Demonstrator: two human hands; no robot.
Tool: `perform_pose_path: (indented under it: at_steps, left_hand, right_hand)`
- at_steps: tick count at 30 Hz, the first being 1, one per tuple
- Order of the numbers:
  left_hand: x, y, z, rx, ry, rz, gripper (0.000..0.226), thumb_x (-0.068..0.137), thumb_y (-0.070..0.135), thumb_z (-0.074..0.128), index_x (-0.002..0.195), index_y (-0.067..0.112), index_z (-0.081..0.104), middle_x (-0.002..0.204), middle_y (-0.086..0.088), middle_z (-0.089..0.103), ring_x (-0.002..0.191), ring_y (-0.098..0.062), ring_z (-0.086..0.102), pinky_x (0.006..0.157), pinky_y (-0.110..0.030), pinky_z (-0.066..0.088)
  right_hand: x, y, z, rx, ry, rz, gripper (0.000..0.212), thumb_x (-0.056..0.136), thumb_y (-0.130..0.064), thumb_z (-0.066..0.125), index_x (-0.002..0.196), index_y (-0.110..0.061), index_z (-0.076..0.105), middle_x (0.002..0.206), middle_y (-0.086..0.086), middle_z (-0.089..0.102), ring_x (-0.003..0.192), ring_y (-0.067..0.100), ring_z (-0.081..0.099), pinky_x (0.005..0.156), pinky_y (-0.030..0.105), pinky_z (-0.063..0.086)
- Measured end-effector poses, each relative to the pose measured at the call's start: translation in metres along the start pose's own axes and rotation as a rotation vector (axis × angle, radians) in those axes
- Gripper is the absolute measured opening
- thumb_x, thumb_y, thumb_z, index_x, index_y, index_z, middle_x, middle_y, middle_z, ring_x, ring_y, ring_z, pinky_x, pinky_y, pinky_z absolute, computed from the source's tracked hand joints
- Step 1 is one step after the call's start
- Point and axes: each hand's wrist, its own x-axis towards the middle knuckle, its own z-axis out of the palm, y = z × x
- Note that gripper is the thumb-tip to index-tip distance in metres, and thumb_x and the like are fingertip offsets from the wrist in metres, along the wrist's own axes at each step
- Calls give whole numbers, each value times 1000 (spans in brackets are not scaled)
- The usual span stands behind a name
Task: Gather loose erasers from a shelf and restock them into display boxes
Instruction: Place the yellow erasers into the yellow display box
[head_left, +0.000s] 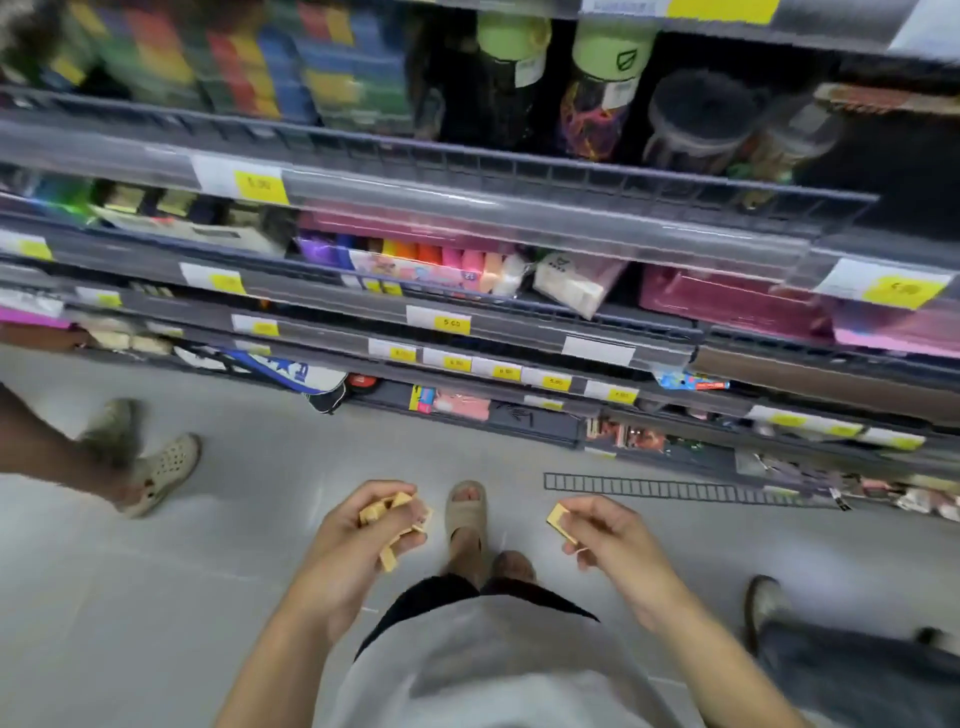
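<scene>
The left hand (363, 525) is curled around a loose clutch of small tan erasers (387, 512), while the right hand (605, 527) pinches a single eraser (560, 518) by its end, both held low over the floor in front of the shelves (467, 306). These blocks look light, firm and slightly grippy, so a fingertip pinch across the flat faces should hold one. The crowded handful seems likelier to spill if the fingers loosen.
</scene>
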Motion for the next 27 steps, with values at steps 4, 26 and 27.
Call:
perform_pose_path:
  at_steps: [4, 26, 27]
  left_hand:
    - [-41, -22, -37, -97, 145, 31, 20, 81, 9, 83, 100, 9, 78, 96, -10, 72, 87, -21, 72, 86, -37, 61]
    - [-110, -22, -319, -456, 427, 143, 46, 62, 31, 93, 102, 15, 79, 98, -14, 76, 88, -22, 73, 84, -33, 61]
    - [-108, -14, -329, -445, 426, 146, 45, 62, 31, 92, 102, 15, 79, 97, -13, 76, 87, -22, 73, 84, -34, 61]
  right_hand:
    - [0, -15, 37, -110, -163, -38, 9, 93, -14, 70, 102, -13, 73, 87, 3, 72, 70, 14, 63, 59, 24, 47]
    - [-20, -55, 354, -407, -479, -107, 14, 93, -10, 69, 106, -4, 70, 85, 8, 68, 66, 18, 59, 61, 29, 46]
    - [-17, -56, 361, -420, -473, -107, 13, 93, -10, 68, 105, -5, 70, 83, 8, 67, 65, 19, 57, 61, 29, 46]
